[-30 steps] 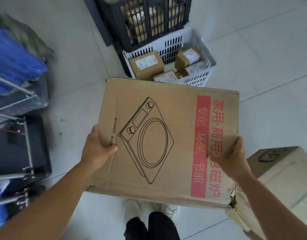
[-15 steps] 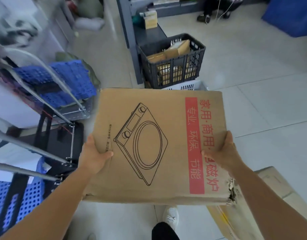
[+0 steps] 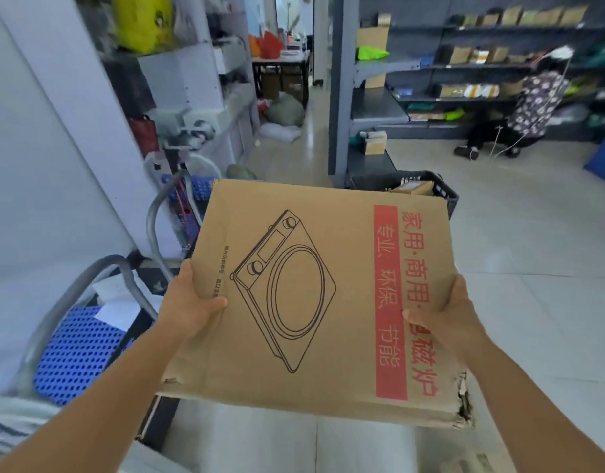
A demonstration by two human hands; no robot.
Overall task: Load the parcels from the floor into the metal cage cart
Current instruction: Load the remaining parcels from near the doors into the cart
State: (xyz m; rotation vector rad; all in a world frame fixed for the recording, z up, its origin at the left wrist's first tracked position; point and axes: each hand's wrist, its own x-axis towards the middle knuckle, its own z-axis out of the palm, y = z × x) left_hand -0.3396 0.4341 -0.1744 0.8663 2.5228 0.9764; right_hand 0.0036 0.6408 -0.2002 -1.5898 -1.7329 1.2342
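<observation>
Here I am holding the cardboard box (image 3: pixel 314 295) flat in the air in front of me, my left hand (image 3: pixel 188 307) gripping its left edge and my right hand (image 3: pixel 444 317) gripping its right edge. The metal cart (image 3: pixel 154 213) with blue panels is standing just to my left, and a black crate (image 3: pixel 444 192) is peeking out behind the box.

A flat brown cardboard box (image 3: pixel 314 295) fills the centre of the frame, held off the floor, its broad face turned up and tilted slightly. That face carries a line drawing of a cooker with two knobs and a red band of white characters along the right side. Its lower right corner is torn. The cart (image 3: pixel 157 213), grey tubes over blue perforated panels, stands at the left edge.
</observation>
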